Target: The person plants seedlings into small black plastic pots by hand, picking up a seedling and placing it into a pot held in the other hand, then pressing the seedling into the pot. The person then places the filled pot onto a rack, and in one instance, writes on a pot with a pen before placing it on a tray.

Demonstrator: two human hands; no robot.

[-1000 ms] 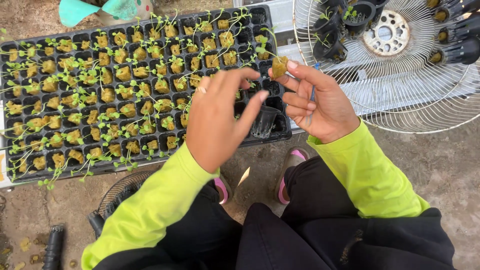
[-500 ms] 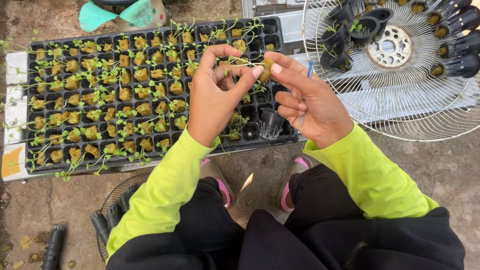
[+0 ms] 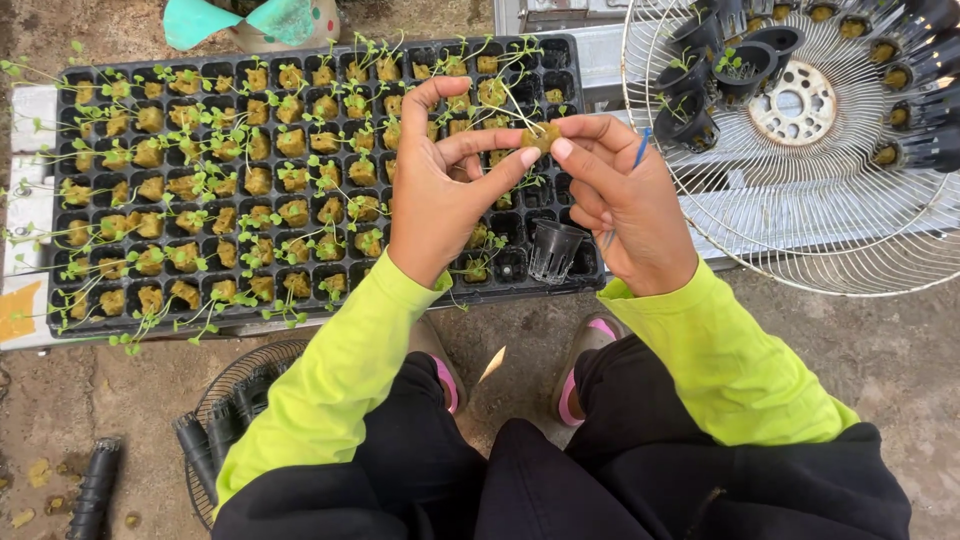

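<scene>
Both of my hands meet over the right part of a black seedling tray filled with brown sponge cubes and thin green sprouts. My left hand and my right hand pinch one small brown cube with a seedling between their fingertips. A thin blue stick pokes out of my right hand. Just below the cube, a small black net pot stands on the tray's right end. My sleeves are bright yellow-green.
A white wire fan guard lies at the right, holding several black net pots with seedlings. A second fan guard with black pots lies by my left knee. A teal object sits beyond the tray. The ground is bare concrete.
My hands have drawn together above the tray. The cube, held first by my right hand alone, is now pinched by both hands, and the view has shifted slightly.
</scene>
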